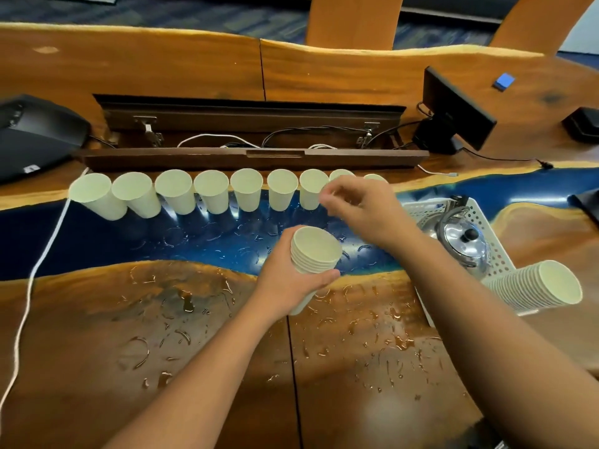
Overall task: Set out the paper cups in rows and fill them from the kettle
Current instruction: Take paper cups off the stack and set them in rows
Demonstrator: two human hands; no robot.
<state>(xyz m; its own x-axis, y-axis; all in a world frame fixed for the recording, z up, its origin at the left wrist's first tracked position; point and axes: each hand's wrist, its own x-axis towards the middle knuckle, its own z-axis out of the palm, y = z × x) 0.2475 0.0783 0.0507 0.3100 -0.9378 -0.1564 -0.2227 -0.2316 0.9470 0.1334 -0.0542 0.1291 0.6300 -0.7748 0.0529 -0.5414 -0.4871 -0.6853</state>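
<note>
A: While the left hand (291, 273) wraps a nested stack of paper cups (312, 254) above the middle of the bench (97, 335), where's the right?

B: Right hand (359, 209) is up at the far row (207, 192), over its right end. Fingers curled loosely. Blurred, and I see no cup in them; can't tell if it grasps anything.

A: Row state?

B: Nine cups visible, side by side along the blue strip, just in front of the cable trough (252, 137). The last two on the right are partly hidden behind the hand. All mouth-up, long axis vertical; the lean at the left end is likely lens warp.

A: Why hold the stack like that?

B: My read: mouth up and tipped slightly toward the right hand, so the top cup can be plucked off and set down without turning it. Its long axis runs from the palm up and away.

A: Kettle?

B: Steel kettle (466, 244) sits in a white perforated basket (486, 218) at the right, untouched. A second, longer stack (538, 286) lies on its side against the basket, mouths pointing right.

A: Bench condition?

B: Water droplets across the near surface. Filling not begun, judging by the parked kettle.
</note>
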